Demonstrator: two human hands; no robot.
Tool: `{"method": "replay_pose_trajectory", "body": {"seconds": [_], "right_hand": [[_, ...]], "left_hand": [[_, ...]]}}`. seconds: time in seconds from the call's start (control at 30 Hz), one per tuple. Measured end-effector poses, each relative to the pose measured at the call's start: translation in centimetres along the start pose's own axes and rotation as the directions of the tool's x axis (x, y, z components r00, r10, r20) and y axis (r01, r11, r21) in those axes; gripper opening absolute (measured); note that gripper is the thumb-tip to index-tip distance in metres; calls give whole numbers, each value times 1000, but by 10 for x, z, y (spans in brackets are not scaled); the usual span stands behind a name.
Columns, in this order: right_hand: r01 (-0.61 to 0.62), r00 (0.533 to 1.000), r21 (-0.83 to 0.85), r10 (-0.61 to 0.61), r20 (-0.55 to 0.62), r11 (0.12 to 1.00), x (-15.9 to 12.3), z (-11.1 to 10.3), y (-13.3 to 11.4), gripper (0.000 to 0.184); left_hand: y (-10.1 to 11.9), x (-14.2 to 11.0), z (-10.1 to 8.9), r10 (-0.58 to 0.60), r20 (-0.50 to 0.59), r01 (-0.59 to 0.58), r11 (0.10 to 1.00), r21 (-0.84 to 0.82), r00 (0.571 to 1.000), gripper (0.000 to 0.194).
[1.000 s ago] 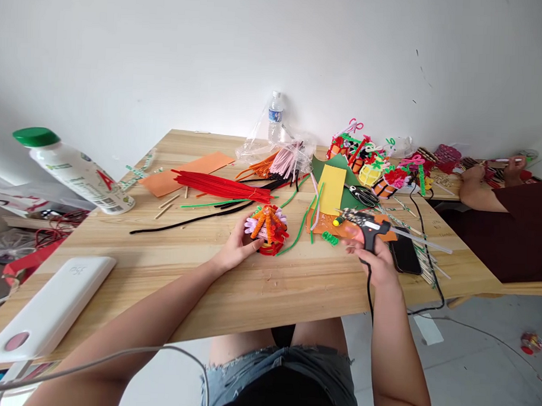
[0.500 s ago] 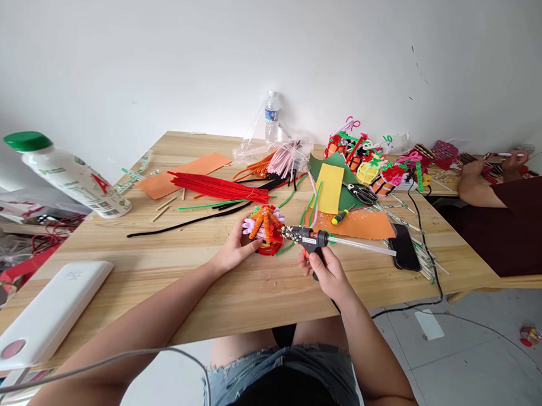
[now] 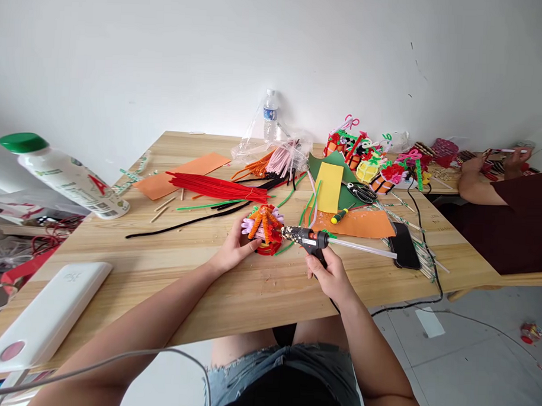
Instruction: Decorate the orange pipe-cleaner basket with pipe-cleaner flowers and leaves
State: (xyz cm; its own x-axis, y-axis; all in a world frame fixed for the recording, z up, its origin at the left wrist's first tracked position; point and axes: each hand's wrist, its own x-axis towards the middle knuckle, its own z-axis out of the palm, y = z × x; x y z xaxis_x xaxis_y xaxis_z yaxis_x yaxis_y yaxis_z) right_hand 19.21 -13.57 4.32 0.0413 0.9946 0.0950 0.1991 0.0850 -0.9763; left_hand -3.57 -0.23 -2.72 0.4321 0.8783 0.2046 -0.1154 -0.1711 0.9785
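Observation:
My left hand (image 3: 234, 252) cups a small pipe-cleaner craft (image 3: 265, 228) of orange, pink and red loops on the wooden table (image 3: 170, 276). My right hand (image 3: 330, 276) grips a black glue gun (image 3: 306, 239). Its crusted nozzle points left and touches the craft's right side. A clear glue stick (image 3: 362, 248) juts out of the gun's back toward the right.
Red pipe cleaners (image 3: 218, 188), orange paper (image 3: 183, 171), a yellow sheet (image 3: 331, 188), scissors (image 3: 362, 194), a screwdriver (image 3: 341, 215), a phone (image 3: 405, 245) and finished crafts (image 3: 370, 162) lie beyond. A white bottle (image 3: 63, 175) and white box (image 3: 49, 314) sit left. Another person's arms (image 3: 480, 181) work at far right.
My right hand brought the glue gun from the orange sheet on the right across to the craft, and its nozzle now meets it. My left hand stayed on the craft.

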Motion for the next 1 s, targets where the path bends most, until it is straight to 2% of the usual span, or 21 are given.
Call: {"method": "replay_pose_trajectory", "body": {"seconds": [0.33,0.77,1.0], "right_hand": [[2,999,11,-3,41,1000,4,1,-7,35],[-23,999,-42,24,24,999,0,2,-16,31],[-18,999,-5,18,43,1000,-2,-2,-27,30]], "left_hand": [[-1,0,-1,3,1,-3,1000,9,1000,83],[4,-1,1,-21,-1,21,1000,11,1000,84],[5,-1,1,-16,-5,16,1000,4,1000,83]]}}
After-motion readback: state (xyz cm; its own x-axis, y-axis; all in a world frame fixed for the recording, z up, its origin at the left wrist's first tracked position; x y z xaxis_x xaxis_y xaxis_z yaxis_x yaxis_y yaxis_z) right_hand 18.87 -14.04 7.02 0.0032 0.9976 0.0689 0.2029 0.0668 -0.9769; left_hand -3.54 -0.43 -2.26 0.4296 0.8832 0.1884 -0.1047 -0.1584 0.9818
